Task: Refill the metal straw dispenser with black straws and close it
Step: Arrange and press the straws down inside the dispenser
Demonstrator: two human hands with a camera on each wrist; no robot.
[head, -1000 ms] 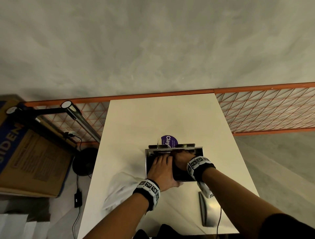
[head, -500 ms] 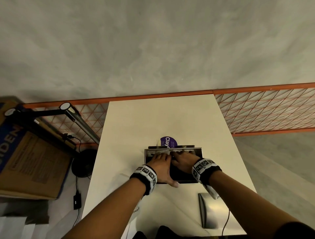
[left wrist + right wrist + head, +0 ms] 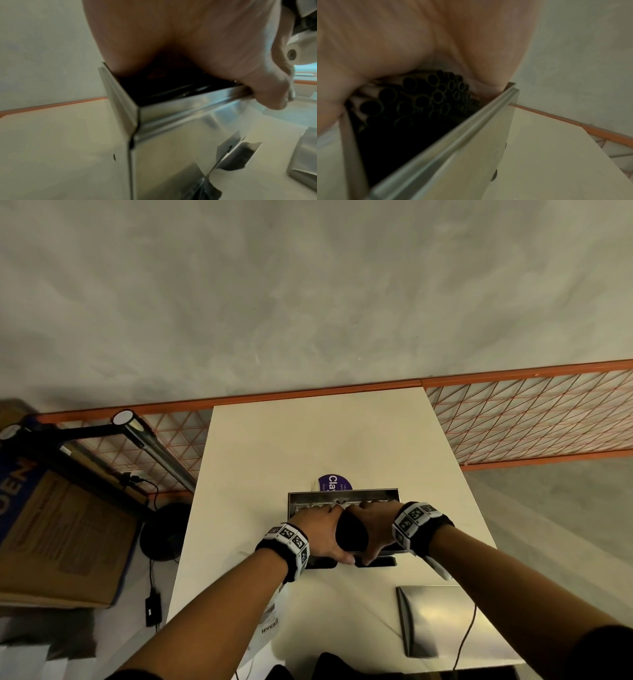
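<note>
The metal straw dispenser (image 3: 342, 497) stands open-topped on the white table (image 3: 308, 440). A bundle of black straws (image 3: 351, 534) lies across its top, and both hands grip it. My left hand (image 3: 318, 529) holds the left half and my right hand (image 3: 373, 525) the right half, fingers at the far rim, thumbs at the near rim. In the right wrist view the straws' open ends (image 3: 423, 97) show under the palm, inside the dispenser wall (image 3: 471, 142). The left wrist view shows the thumb on the dispenser's (image 3: 171, 121) front rim. The loose metal lid (image 3: 442, 618) lies near right.
A purple round sticker (image 3: 334, 482) sits just behind the dispenser. A white wrapper (image 3: 270, 614) lies under my left forearm. A cable (image 3: 466, 635) crosses the lid. Off the table's left are a lamp arm (image 3: 154, 446) and a cardboard box (image 3: 61, 535).
Both wrists have spread apart and drawn back toward me. The thumbs now reach the dispenser's near rim, and the black bundle shows between the hands.
</note>
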